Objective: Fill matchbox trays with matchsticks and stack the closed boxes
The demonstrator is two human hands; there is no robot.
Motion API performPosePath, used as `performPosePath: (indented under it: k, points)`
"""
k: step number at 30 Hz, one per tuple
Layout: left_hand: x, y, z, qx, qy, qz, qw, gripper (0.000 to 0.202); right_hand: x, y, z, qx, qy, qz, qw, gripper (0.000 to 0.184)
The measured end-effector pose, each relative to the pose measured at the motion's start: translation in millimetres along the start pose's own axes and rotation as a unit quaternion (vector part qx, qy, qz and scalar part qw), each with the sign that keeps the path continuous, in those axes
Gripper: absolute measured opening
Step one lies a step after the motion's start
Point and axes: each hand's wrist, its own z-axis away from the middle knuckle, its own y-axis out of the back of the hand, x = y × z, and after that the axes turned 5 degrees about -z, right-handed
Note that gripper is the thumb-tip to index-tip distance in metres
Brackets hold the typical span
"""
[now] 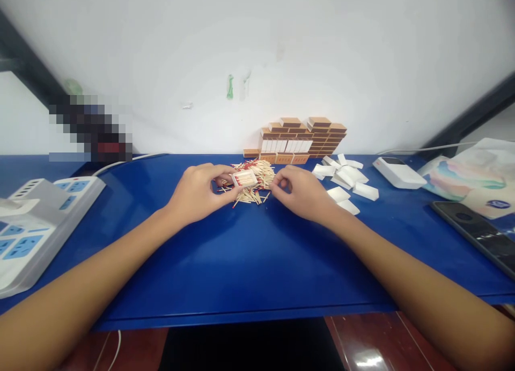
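Over the blue table, your left hand pinches a match tray by loose matches. Your right hand curls alongside, its hold indeterminable; stacked matchboxes stand behind.

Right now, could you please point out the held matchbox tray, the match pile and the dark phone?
Matchbox tray point(255, 177), head view: right-hand rim.
Match pile point(264, 170), head view: upper right part.
Dark phone point(477, 228), head view: upward face.

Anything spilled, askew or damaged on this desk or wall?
Green mark on the wall, standing out against the pale surface; stain or damage, can't tell. Matches lie in a loose, crisscrossed heap, and white cardboard pieces lie jumbled beside the right hand. Whether either spilled isn't clear.
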Motion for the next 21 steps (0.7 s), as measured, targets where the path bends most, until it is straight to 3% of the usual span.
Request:
performPosePath:
  k: [9, 17, 21]
  points:
    - [3, -4.0, 4, 0.001, -0.014, -0.026, 1.000, 0.037, -20, 2, 4, -0.063, -0.144, 0.043, 0.987, 0.018]
    - [7, -6.8, 7, -0.003, -0.051, -0.055, 0.997, 0.036, -22, -5, 6, -0.075, -0.135, 0.052, 0.987, 0.043]
    - [8, -5.3, 7, 0.001, -0.052, -0.055, 0.997, 0.035, -24, -6, 5, -0.067, -0.127, 0.053, 0.988, 0.033]
